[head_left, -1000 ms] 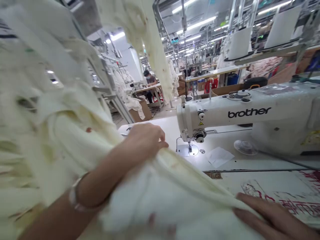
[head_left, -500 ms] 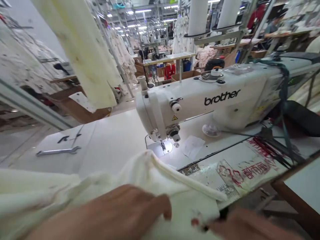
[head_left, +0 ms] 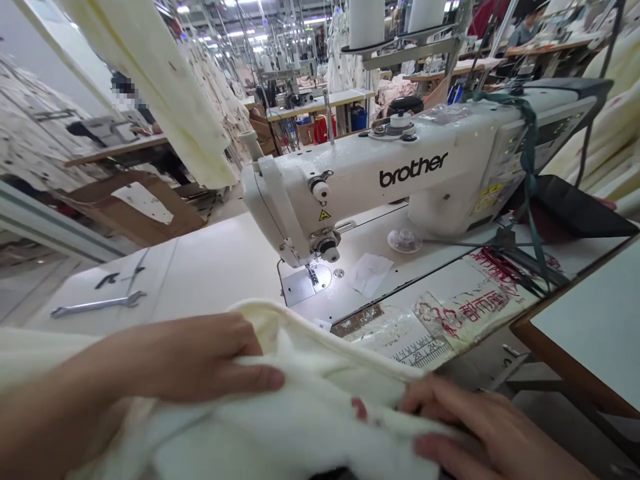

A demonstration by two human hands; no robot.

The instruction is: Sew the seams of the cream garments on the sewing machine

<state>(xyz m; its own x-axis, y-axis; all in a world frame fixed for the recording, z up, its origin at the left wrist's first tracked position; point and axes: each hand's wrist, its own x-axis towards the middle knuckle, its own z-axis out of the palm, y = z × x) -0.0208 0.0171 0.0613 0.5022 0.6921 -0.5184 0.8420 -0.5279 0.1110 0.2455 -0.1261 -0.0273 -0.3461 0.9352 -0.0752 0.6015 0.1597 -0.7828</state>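
Note:
A cream fabric piece [head_left: 310, 400] with small red marks lies bunched at the near edge of the sewing table [head_left: 215, 267]. My left hand [head_left: 200, 357] grips a fold of it from the left, thumb pressed over the cloth. My right hand [head_left: 480, 427] pinches its right edge at the table's front. The white Brother sewing machine [head_left: 380, 180] stands beyond, its needle and presser foot [head_left: 313, 273] a short way past the cloth's far fold.
A wrench [head_left: 97, 305] lies on the table at the left. A small white paper scrap [head_left: 370, 272] and a clear bobbin disc [head_left: 404, 240] sit under the machine arm. A printed ruler strip [head_left: 425, 347] runs along the front edge. Cream garments [head_left: 165, 87] hang overhead; other workstations stand behind.
The large heap of cloth that filled the left has dropped low to the table's near edge. Both hands have closed on it, and the view swung so the machine sits more central.

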